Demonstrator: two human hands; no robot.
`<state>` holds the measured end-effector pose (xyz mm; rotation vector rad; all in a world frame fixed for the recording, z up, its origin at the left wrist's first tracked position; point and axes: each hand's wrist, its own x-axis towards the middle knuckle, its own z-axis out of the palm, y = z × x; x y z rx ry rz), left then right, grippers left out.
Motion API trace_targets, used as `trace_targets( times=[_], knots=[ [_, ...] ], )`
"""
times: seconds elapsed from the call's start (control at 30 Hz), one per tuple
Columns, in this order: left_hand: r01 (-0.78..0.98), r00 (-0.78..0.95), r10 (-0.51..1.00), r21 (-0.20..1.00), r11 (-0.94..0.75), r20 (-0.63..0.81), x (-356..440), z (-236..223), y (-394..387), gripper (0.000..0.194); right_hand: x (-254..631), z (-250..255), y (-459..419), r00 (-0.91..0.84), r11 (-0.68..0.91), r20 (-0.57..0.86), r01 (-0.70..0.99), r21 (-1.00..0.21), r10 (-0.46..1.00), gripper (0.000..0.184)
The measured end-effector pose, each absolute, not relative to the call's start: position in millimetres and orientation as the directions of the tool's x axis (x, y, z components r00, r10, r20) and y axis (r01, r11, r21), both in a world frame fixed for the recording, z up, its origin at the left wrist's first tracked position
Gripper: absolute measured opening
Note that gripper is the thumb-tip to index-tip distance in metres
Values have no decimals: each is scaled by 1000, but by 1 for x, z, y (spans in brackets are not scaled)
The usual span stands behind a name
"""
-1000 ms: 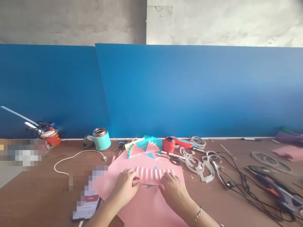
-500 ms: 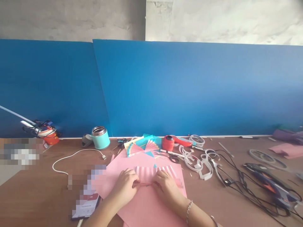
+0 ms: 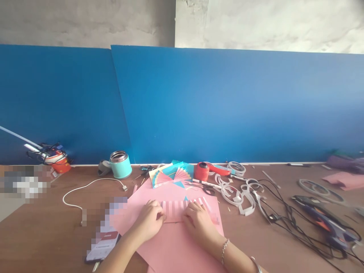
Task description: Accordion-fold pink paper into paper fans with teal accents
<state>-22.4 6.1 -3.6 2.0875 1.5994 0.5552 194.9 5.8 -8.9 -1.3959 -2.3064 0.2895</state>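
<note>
A pink-and-white striped strip of paper [image 3: 174, 211], creased like an accordion, lies across large pink sheets [image 3: 182, 252]. My left hand [image 3: 151, 220] grips its left end near the front edge, fingers curled and closed. On the other side my right hand [image 3: 199, 220] is closed at the near edge, its fingertips pressing the strip down. The paper under the fingertips is hidden. Just beyond the strip are a small blue paper triangle [image 3: 186, 198] and finished pleated pink fans [image 3: 182, 175] on teal and yellow paper.
A phone [image 3: 104, 246] and white cable [image 3: 93, 182] lie left. Behind stand a turquoise container [image 3: 121, 167] and a red device [image 3: 201, 172]. Scissors [image 3: 209, 189], curled white strips [image 3: 231, 195], black cables [image 3: 292, 223] and a dark tool [image 3: 327, 220] spread to the right. A blue partition [image 3: 227, 106] borders the table.
The raised front fold of the striped paper now lies flatter, showing a wider plain pink band between my hands. Both hands stay in nearly the same place.
</note>
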Motion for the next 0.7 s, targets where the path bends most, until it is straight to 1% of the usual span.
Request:
trace_targets(
  times=[0.1, 0.23, 0.33, 0.4, 0.47, 0.53, 0.63, 0.7],
  knots=[
    [807, 227, 973, 554, -205, 30, -21, -7, 10, 17, 192, -9, 8, -368, 427, 218, 808, -407, 904, 18],
    [847, 193, 981, 501, -180, 27, -21, -7, 14, 15, 191, -9, 11, -333, 394, 215, 831, -392, 918, 17],
    [876, 176, 984, 453, -168, 26, -18, 0, 11, 10, 192, -9, 12, -331, 399, 238, 846, -354, 913, 15],
    [890, 184, 980, 410, -198, 75, -14, 6, 6, 2, 193, -9, 13, -345, 422, 274, 853, -306, 898, 9],
    [903, 225, 961, 336, -267, 159, -7, 12, -1, 18, 193, -11, 13, -379, 460, 318, 855, -239, 869, 9],
    [905, 310, 926, 230, -357, 216, 3, 12, -7, 28, 193, -14, 11, -441, 517, 359, 842, -152, 823, 10],
    [894, 413, 876, 73, -442, 248, 18, -4, -14, 24, 192, -21, 8, -554, 609, 389, 793, -22, 736, 15],
    [893, 433, 860, -3, -449, 271, 26, -23, -16, 25, 191, -26, 5, -609, 651, 381, 758, 25, 695, 17]
  ],
)
